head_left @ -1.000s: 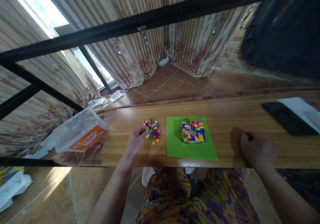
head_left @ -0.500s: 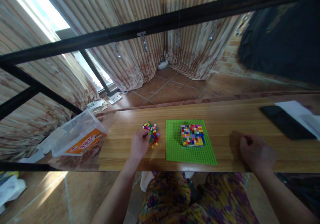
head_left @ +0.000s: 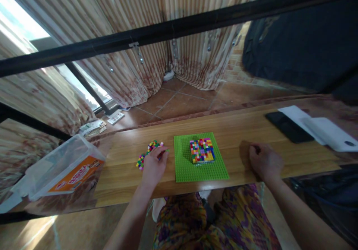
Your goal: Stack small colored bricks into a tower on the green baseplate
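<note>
My left hand is closed in a pinch, with a small green building brick at its fingertips. Behind and partly under it lies a loose pile of small coloured bricks. To its right a green baseplate rests flat on the table, bearing a square block of multicoloured bricks with blue along its right side. My right hand lies curled in a fist on the wood, well to the right of the baseplate; nothing shows in it.
The wooden table has a clear plastic box with an orange label beyond its left end. At the right lie a black flat object and a white one. A dark metal bar crosses beyond the table.
My left hand has lifted off the pile and moved toward the baseplate, with a green brick now showing at its fingertips. My right hand stays curled. The whole view has shifted.
</note>
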Motion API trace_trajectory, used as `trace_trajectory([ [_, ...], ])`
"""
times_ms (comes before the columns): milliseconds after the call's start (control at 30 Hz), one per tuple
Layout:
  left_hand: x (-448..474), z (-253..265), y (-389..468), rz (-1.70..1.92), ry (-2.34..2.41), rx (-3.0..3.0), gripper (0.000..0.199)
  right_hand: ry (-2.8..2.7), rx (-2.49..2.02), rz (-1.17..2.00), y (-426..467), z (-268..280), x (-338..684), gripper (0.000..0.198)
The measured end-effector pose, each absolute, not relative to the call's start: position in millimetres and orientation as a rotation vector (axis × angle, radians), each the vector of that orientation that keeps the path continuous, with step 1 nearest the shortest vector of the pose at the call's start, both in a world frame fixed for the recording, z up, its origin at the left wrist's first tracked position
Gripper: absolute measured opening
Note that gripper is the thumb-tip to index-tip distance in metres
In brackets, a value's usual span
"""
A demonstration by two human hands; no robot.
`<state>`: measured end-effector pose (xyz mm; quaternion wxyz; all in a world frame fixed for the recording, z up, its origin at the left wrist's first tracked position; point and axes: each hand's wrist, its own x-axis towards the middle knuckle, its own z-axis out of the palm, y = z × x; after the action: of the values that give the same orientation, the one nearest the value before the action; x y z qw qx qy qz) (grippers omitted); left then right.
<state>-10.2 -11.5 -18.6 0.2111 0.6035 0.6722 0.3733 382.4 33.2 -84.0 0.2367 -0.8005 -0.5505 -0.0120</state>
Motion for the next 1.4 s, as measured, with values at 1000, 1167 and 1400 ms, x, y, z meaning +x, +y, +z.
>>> trace_trajectory([
  [1000, 103.2, -0.4, 24.1, 0.738, 1.768, 1.966, 0.01, -1.47, -2.173, 0.02, 33.9, -81.5, 379.6, 0.034],
  [1167, 98.5, 2.7, 25.1, 0.686, 1.73, 1.954, 0.007, -1.46, -2.176, 0.038, 33.9, -81.2, 379.2, 0.034],
  [1400, 90.0, 2.1, 25.6, 0.698, 1.681, 1.886, 0.013, -1.481, -2.178, 0.044, 34.2, -80.9, 379.9, 0.035],
])
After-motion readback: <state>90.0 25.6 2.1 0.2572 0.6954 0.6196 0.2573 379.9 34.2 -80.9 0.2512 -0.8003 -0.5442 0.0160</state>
